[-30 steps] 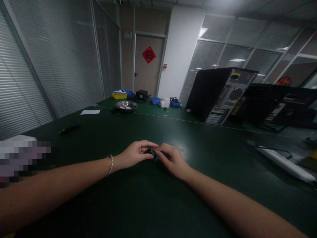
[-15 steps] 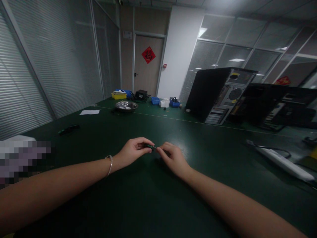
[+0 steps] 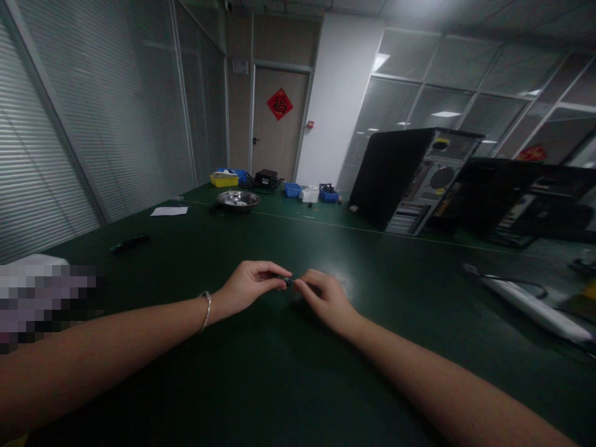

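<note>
Over the dark green table (image 3: 279,372), my left hand (image 3: 254,284) pinches a small dark green part (image 3: 288,281) between thumb and fingertips. Only a sliver of it shows, so its kind is unclear. My right hand (image 3: 328,299) meets it from the other side, thumb and index finger closed at the part's right end. Whether the right fingertips hold a separate thin piece is too small to make out. A silver bracelet (image 3: 207,310) circles my left wrist.
A black-green object (image 3: 130,243) and a paper sheet (image 3: 169,211) lie to the left. Farther back are a metal bowl (image 3: 238,200), a yellow bin (image 3: 224,180) and blue trays (image 3: 292,190). A computer tower (image 3: 395,177) and a white power strip (image 3: 535,305) are on the right.
My left fingers have shifted slightly, and less of the small green part shows between the hands now. My right hand stays nearly in place.
</note>
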A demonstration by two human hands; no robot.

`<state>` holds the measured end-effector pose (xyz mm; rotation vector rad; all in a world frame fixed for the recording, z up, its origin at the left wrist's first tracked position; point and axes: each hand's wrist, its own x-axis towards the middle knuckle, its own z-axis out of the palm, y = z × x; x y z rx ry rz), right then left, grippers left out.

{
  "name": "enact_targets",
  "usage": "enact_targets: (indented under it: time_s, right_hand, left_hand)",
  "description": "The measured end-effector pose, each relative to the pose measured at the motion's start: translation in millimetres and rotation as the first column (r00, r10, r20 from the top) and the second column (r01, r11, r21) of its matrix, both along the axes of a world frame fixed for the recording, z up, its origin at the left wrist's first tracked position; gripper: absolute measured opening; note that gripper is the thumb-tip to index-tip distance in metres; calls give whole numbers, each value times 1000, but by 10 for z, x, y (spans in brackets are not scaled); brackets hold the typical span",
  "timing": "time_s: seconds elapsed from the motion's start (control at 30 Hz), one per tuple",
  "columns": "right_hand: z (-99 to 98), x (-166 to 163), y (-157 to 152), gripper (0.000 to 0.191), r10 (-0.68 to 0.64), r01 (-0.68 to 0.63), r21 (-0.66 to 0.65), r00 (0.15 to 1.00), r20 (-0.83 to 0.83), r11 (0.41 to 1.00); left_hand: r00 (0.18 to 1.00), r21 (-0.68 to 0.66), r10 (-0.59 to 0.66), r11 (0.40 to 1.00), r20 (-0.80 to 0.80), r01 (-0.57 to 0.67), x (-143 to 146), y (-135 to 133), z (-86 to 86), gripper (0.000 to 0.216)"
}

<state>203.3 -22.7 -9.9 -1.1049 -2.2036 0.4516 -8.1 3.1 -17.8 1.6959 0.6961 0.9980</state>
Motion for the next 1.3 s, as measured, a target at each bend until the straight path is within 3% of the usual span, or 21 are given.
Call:
enact_targets:
  time_s: [0.37,0.5,0.6,0.7,0.87,1.1,1.3]
  right_hand:
    - [-14,-26,11,26,39,-42,-23,993,-115,999]
    - [-30,-31,14,27,-9,9,-7,993,-114,1000]
    - [-38,-21,24,28,-62,63,2,991,-115,998]
    - [-39,-11,31,28,-91,92,3,990,-107,996]
    - [-34,-15,31,28,-92,94,14,992,-91,995]
    - [-28,-22,23,26,-82,82,-2,995,-58,997]
    - [3,-31,14,23,-100,99,-34,995,-15,994]
  left_hand:
    - [997,-144,29,989,69,-19,43,-32,48,24]
    - [996,-143,46,989,76,-35,36,-3,43,24]
    - [999,-103,32,994,12,-31,13,25,38,22]
    - [986,-7,-29,1000,-166,28,-13,25,39,18]
    - [872,236,-12,961,-489,146,-25,-5,58,16]
    - [828,354,-10,901,-560,250,0,-11,77,19]
    - [852,363,18,909,-523,203,-11,-18,61,23]
